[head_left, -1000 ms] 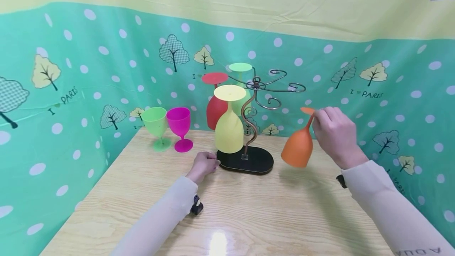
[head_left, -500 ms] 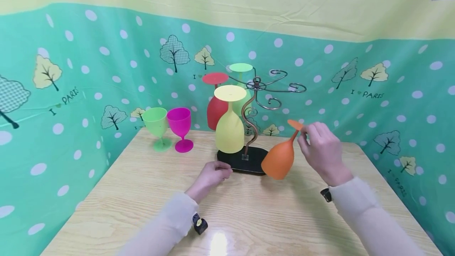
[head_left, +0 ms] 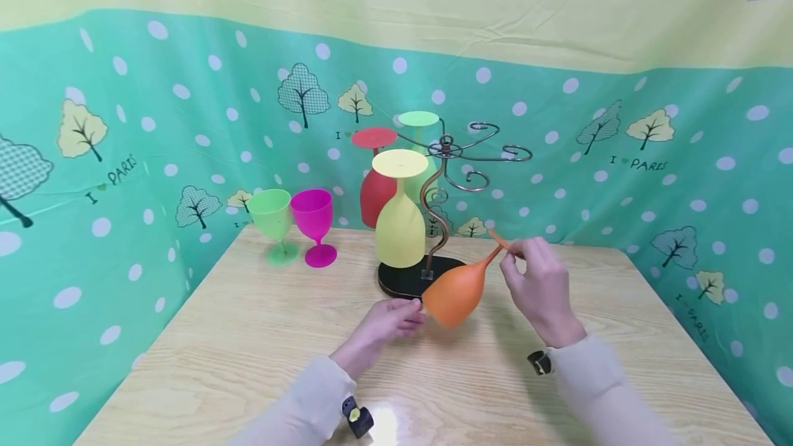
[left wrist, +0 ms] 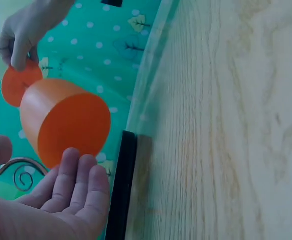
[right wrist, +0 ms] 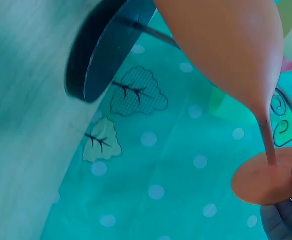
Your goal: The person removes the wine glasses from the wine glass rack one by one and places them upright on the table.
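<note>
My right hand (head_left: 537,288) pinches an orange goblet (head_left: 457,292) by the edge of its foot, thumb on one side and fingers beneath. The goblet tilts, its bowl pointing down and left in the head view; its foot (right wrist: 266,176) shows in the right wrist view. My left hand (head_left: 387,325) is at the bowl's rim with fingers (left wrist: 75,187) extended and slightly bent, palm up, overlapping the rim in the left wrist view. Behind stands a metal goblet rack (head_left: 446,149) on a black oval base (head_left: 396,282), partly hidden by the orange goblet.
A yellow goblet (head_left: 400,232), a red goblet (head_left: 376,191) and a pale green goblet (head_left: 419,118) hang upside down on the rack's left side. Bare curled arms reach right. A green goblet (head_left: 270,215) and a magenta goblet (head_left: 312,212) stand upright at the table's back left.
My right hand has moved left and down with the orange goblet, tilting it further toward horizontal. The left hand has left the base's left end and shifted right to the goblet's rim.
</note>
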Motion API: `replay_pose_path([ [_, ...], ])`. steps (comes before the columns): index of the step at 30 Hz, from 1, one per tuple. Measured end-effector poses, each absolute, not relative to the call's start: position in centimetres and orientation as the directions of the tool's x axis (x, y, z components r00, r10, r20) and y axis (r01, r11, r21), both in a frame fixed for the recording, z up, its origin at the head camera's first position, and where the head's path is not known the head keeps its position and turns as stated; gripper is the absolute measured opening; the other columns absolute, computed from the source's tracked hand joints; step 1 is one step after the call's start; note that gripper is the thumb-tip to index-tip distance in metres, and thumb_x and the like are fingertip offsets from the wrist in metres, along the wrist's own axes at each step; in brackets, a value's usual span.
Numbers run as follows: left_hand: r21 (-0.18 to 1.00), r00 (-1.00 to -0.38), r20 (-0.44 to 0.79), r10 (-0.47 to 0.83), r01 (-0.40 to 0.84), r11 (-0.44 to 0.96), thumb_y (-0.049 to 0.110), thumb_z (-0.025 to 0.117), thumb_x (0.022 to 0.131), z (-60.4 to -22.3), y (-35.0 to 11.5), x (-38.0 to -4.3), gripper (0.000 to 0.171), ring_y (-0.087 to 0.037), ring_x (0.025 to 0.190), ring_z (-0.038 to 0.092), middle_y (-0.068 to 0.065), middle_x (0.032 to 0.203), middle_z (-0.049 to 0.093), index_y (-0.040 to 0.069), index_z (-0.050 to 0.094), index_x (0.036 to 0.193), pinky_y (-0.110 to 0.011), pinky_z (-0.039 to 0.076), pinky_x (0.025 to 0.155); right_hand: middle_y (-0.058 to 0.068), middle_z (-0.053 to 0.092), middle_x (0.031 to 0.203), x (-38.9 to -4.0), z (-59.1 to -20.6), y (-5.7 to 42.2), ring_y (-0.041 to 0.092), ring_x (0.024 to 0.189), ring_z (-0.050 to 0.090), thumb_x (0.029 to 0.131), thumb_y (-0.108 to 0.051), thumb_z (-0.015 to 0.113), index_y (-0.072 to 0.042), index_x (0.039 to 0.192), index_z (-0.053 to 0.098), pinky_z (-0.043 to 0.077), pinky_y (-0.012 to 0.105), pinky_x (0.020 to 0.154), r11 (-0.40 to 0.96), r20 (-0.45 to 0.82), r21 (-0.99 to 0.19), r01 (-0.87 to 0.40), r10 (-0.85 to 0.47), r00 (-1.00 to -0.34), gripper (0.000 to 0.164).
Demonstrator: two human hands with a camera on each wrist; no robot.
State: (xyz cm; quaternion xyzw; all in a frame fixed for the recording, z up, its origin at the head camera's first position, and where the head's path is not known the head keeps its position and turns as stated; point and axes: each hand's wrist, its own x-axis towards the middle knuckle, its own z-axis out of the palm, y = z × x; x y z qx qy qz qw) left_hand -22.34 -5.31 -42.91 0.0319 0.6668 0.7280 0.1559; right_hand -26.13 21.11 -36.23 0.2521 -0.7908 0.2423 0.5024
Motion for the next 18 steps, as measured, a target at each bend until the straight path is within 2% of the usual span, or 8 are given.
replay_pose_path([
  [5,0.974,-0.958,-0.12,0.261,-0.165,-0.157,0.022,0.063,0.093,-43.0,-5.4,-22.0,0.036,-0.032,0.098,0.065,-0.012,0.097,0.068,-0.007,0.059,0.112,-0.045,0.05,0.093,0.01,0.061,0.076,-25.8,-37.6,20.7,0.023,0.069,0.059,0.076,0.004,0.058,-0.001,0.082,0.062,0.052,0.036,0.06,0.764,0.897,-0.198,-0.615,-0.112,-0.428,0.009],
  [12,0.934,-0.983,-0.066,0.172,-0.122,-0.336,0.008,0.066,0.089,-43.2,-5.9,-21.7,0.017,-0.02,0.082,0.066,-0.006,0.089,0.065,-0.002,0.06,0.101,-0.042,0.053,0.086,0.01,0.061,0.076,-25.2,-39.1,19.9,0.021,0.066,0.059,0.075,0.005,0.061,0.001,0.083,0.062,0.051,0.034,0.058,0.723,0.856,-0.332,-0.606,-0.038,-0.515,0.01],
  [15,0.911,-0.988,-0.056,0.146,-0.11,-0.397,0.007,0.066,0.089,-43.0,-6.3,-21.5,0.009,-0.02,0.077,0.066,-0.005,0.086,0.065,0.001,0.062,0.094,-0.042,0.054,0.083,0.008,0.061,0.078,-25.0,-39.6,19.3,0.018,0.065,0.059,0.074,0.007,0.062,-0.001,0.085,0.062,0.052,0.031,0.057,0.697,0.83,-0.4,-0.596,-0.002,-0.558,0.013],
  [18,0.908,-0.991,-0.052,0.121,-0.097,-0.408,0.008,0.066,0.089,-42.8,-6.7,-21.4,0.009,-0.02,0.077,0.065,-0.005,0.086,0.065,0.002,0.061,0.093,-0.039,0.055,0.08,0.005,0.061,0.079,-24.8,-40.1,18.7,0.014,0.066,0.058,0.077,0.007,0.063,-0.002,0.086,0.062,0.051,0.023,0.058,0.676,0.794,-0.458,-0.577,0.019,-0.608,0.013],
])
